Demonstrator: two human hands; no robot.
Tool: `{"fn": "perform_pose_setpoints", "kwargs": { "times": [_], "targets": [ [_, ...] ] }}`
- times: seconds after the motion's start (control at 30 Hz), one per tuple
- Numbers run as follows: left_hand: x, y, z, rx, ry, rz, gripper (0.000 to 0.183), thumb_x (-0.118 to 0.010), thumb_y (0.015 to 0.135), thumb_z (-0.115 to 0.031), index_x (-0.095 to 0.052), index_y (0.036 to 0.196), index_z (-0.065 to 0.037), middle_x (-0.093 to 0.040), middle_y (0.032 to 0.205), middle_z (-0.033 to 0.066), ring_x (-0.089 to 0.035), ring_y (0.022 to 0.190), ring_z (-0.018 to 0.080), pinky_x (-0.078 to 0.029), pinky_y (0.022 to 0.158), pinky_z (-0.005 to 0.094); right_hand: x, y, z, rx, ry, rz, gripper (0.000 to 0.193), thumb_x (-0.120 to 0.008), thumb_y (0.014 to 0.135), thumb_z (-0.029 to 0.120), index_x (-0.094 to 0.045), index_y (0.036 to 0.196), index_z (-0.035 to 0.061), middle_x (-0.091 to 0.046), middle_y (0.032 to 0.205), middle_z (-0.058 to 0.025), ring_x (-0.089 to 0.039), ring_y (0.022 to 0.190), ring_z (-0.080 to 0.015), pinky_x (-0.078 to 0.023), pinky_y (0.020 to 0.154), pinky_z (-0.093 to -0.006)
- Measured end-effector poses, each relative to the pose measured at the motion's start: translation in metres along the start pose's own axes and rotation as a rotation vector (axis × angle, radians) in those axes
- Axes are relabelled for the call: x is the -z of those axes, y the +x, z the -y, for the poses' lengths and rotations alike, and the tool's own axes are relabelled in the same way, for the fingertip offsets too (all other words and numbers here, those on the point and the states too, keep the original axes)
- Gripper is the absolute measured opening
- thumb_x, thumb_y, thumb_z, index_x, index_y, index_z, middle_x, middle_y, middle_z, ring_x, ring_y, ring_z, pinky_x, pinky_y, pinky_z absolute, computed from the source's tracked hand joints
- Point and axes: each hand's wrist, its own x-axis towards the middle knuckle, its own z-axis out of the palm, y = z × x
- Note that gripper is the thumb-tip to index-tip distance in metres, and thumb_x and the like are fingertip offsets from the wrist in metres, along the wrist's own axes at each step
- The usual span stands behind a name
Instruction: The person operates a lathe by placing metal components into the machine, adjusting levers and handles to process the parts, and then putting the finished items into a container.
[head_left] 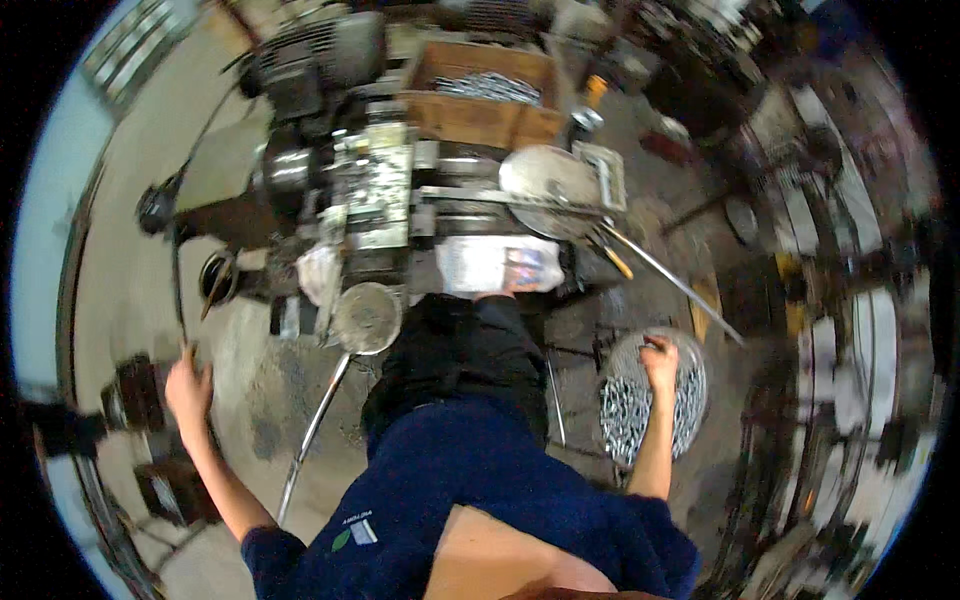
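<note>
My left hand (188, 392), out at the far left, is closed at the lower end of a long thin dark lever (179, 290). That lever runs up beside the machine. On the right, my right hand (660, 364) is held over a round tray (703, 385) heaped with small shiny metal parts (635, 425). Its fingers are pinched together at the tray's far part; a small dark thing shows at the fingertips, too blurred to name. Ahead of me stands a machine with a metal bed (384, 185) strewn with bright bits.
A wooden box (480, 118) of metal parts sits behind the machine. A round metal plate (550, 185), a printed sheet (490, 264) and a small round dish (366, 318) lie nearer. Metal rods (670, 277) slant outward. A motor (320, 60) is at the back left; racks of equipment line the right.
</note>
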Motion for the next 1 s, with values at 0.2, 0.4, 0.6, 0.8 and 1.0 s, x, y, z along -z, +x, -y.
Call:
{"fn": "perform_pose_setpoints", "kwargs": {
  "times": [0.2,0.4,0.6,0.8,1.0],
  "targets": [
    [0.067,0.024,-0.174,-0.337,-0.870,0.115,0.039,-0.064,0.082,-0.029,-0.061,0.108,0.001,-0.067,0.090,0.0166,-0.065,0.079,0.0254,-0.050,0.070,0.0348,-0.051,-0.012,0.245,0.871,0.342,0.264,0.049,-0.065,0.062,0.018,-0.063,0.108,0.0020,-0.053,0.118,-0.0178,-0.056,0.102,-0.0316,-0.044,0.088,-0.0358],
    [0.077,0.016,-0.250,-0.630,-1.024,0.253,0.036,-0.058,0.087,-0.034,-0.067,0.087,0.001,-0.066,0.074,0.0136,-0.063,0.067,0.0227,-0.048,0.063,0.0347,-0.068,-0.072,0.399,1.318,0.387,0.454,0.048,-0.060,0.060,0.021,-0.061,0.102,-0.0022,-0.052,0.113,-0.0206,-0.053,0.093,-0.0358,-0.045,0.082,-0.0413],
    [0.049,0.007,-0.239,-0.504,-1.365,0.411,0.042,-0.055,0.091,-0.037,-0.065,0.076,0.000,-0.059,0.061,0.0035,-0.053,0.059,0.0083,-0.042,0.053,0.0273,-0.074,-0.088,0.424,1.360,0.365,0.432,0.044,-0.058,0.058,0.017,-0.063,0.096,-0.0038,-0.054,0.106,-0.0193,-0.054,0.090,-0.0334,-0.046,0.080,-0.0401],
    [0.043,0.007,-0.233,-0.464,-1.388,0.281,0.037,-0.062,0.086,-0.035,-0.066,0.076,0.000,-0.060,0.061,0.0033,-0.053,0.058,0.0077,-0.041,0.053,0.0268,-0.082,-0.084,0.427,1.360,0.429,0.517,0.038,-0.060,0.060,0.017,-0.063,0.093,-0.0028,-0.052,0.113,-0.0210,-0.054,0.093,-0.0350,-0.047,0.078,-0.0398],
    [0.043,0.010,-0.231,-0.447,-1.443,0.392,0.035,-0.063,0.085,-0.035,-0.067,0.077,-0.001,-0.061,0.062,0.0044,-0.055,0.059,0.0082,-0.043,0.054,0.0268,-0.081,-0.071,0.432,1.394,0.375,0.572,0.034,-0.062,0.058,0.014,-0.065,0.089,0.0003,-0.060,0.100,-0.0143,-0.057,0.084,-0.0313,-0.048,0.074,-0.0374]
  ]
}}
